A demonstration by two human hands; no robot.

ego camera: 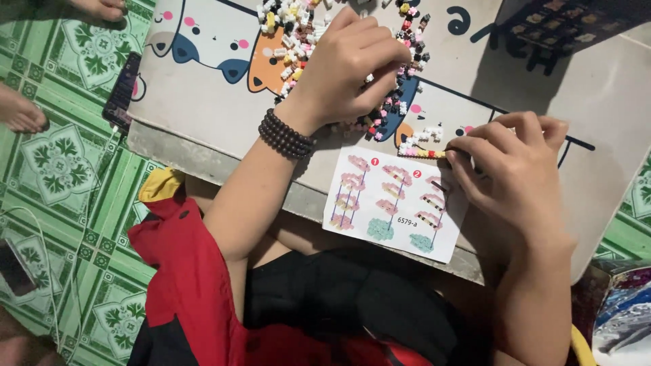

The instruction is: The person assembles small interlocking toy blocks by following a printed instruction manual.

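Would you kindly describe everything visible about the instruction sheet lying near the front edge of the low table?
The instruction sheet is a small white paper card, lying flat and slightly skewed at the table's front edge. It shows two numbered steps with pink, brown and teal brick layers joined by thin lines. The right hand covers its upper right corner; a short row of joined bricks lies just above it.
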